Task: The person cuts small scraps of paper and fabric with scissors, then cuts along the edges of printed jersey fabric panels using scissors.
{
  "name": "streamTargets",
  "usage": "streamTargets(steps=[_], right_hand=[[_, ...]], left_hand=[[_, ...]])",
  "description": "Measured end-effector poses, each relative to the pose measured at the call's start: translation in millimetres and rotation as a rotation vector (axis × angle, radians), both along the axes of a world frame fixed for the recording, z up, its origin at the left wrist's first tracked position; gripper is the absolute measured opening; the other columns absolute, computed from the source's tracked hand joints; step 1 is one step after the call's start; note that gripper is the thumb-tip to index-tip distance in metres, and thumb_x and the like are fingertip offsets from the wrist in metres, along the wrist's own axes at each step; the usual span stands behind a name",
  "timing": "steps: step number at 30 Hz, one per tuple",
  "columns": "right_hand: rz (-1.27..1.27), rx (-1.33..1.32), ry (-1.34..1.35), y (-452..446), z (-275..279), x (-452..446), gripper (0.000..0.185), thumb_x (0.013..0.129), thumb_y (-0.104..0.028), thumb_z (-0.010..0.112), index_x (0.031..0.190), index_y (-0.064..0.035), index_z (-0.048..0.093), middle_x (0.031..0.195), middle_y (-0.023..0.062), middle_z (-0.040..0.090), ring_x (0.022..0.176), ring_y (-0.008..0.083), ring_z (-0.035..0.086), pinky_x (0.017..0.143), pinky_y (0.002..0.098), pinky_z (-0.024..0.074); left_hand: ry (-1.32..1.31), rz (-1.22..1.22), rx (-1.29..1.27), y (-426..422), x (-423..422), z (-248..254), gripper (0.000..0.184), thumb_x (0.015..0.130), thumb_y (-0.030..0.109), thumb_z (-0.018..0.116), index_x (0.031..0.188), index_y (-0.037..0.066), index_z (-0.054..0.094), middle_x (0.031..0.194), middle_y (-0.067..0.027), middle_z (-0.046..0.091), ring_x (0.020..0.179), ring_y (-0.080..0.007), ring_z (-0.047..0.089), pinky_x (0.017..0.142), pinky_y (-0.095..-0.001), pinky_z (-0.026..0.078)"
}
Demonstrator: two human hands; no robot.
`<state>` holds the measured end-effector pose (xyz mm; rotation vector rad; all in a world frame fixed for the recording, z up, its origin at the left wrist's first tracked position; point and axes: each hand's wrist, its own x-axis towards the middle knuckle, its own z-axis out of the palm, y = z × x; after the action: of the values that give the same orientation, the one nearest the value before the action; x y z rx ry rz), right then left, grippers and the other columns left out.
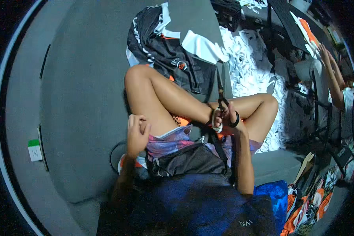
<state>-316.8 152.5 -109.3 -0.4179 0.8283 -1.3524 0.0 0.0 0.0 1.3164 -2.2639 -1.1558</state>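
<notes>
My right hand is closed on the handles of a pair of scissors above my crossed legs. The blades point away from me, close together, toward the white cloth piece. On my thigh rests my left hand, its fingers loosely bent and apart, with nothing seen in it. Beyond my shins lies a black garment with white and orange details, spread on the grey surface where I sit. The white cloth piece lies at its right edge. Some orange fabric shows between my legs.
White cloth scraps are heaped on the right. Past them stand a chair and another person's arm near orange and white fabric. Blue cloth and a multicoloured pile lie at lower right. A green-white box is at left.
</notes>
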Motion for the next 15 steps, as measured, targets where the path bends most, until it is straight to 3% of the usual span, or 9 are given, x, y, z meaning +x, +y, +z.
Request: streamTargets(steps=[1,2,3,4,7,15], right_hand=[[0.007,0.046,-0.039,-14,9,9,0.068,0.081,-0.073,0.041,0.079,-0.006,0.054,0.063,0.0081,0.057,0.058,0.0216,0.059,0.057,0.0318,0.0481],[0.016,0.094,-0.077,-27,18,17,0.069,0.079,-0.075,0.041,0.076,-0.0066,0.054,0.061,0.0074,0.056,0.054,0.0211,0.057,0.054,0.0313,0.0464],[0.02,0.173,-0.081,-21,36,-1,0.07,0.078,-0.076,0.042,0.072,-0.0072,0.054,0.058,0.0067,0.054,0.051,0.0206,0.055,0.05,0.0309,0.0446],[0.007,0.155,-0.099,-37,41,7,0.07,0.078,-0.076,0.042,0.072,-0.0072,0.054,0.058,0.0067,0.054,0.051,0.0206,0.055,0.05,0.0309,0.0446],[0.043,0.344,0.237,-62,55,2,0.077,0.077,-0.081,0.03,0.059,-0.0074,0.044,0.054,0.0078,0.049,0.056,0.0218,0.056,0.053,0.0299,0.0435],[0.045,0.396,0.407,-91,51,-3,0.079,0.079,-0.079,0.034,0.054,-0.0056,0.052,0.054,0.0095,0.055,0.05,0.0199,0.056,0.051,0.0294,0.0439]], left_hand=[[0.0,-0.014,-0.012,0,-9,-14,0.023,0.079,0.007,0.061,0.102,0.007,0.056,0.094,-0.0122,0.049,0.089,-0.0233,0.049,0.084,-0.0392,0.038],[-0.032,0.075,-0.452,-2,-15,-23,0.017,0.077,0.005,0.058,0.094,0.007,0.058,0.093,-0.0119,0.049,0.087,-0.0275,0.048,0.08,-0.0396,0.038],[-0.01,0.125,-0.644,10,-40,-28,0.015,0.076,0.003,0.057,0.091,0.007,0.059,0.092,-0.0117,0.049,0.086,-0.0296,0.047,0.078,-0.0399,0.038],[-0.02,0.104,-0.663,3,-36,-22,0.015,0.076,0.003,0.057,0.091,0.007,0.059,0.092,-0.0117,0.049,0.086,-0.0296,0.047,0.078,-0.0399,0.038],[-0.002,0.095,-0.65,6,-34,-21,0.013,0.075,0.002,0.055,0.087,0.006,0.058,0.09,-0.0116,0.05,0.085,-0.0303,0.047,0.076,-0.0396,0.037],[0.122,0.145,-0.599,7,-29,-28,0.014,0.074,0.0,0.054,0.086,0.005,0.06,0.087,-0.0118,0.051,0.083,-0.0297,0.047,0.076,-0.039,0.037]])
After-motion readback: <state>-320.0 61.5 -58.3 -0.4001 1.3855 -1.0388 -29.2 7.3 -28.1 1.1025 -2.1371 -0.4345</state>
